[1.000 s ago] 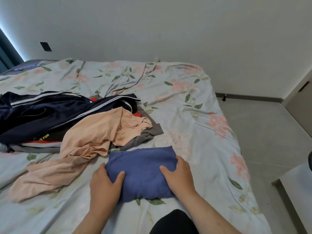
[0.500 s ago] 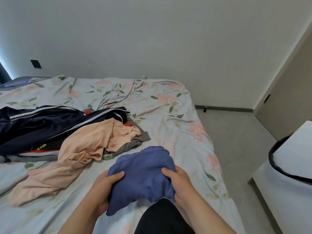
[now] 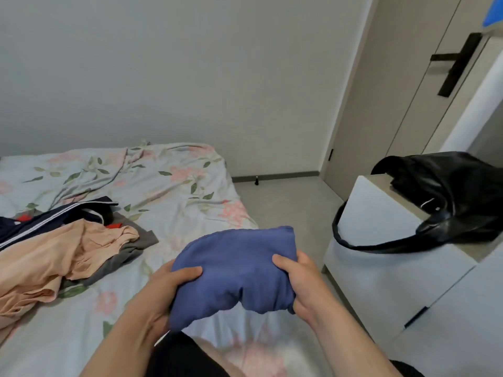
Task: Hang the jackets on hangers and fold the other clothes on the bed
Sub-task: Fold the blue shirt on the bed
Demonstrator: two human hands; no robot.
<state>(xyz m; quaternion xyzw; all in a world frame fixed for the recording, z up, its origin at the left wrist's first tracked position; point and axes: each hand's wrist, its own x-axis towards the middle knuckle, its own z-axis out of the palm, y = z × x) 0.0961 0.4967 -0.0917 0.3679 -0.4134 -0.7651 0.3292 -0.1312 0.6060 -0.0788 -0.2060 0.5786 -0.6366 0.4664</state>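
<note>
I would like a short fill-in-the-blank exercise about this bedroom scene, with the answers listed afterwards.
1. Both hands, the left hand and the right hand, grip a folded ____ garment.
2. The peach garment lies on the ____.
3. On the white cabinet rests a ____ bag.

Answers: blue; bed; black

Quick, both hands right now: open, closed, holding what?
Left hand: closed, grip on the left side of the folded blue garment.
Right hand: closed, grip on the garment's right side.
</note>
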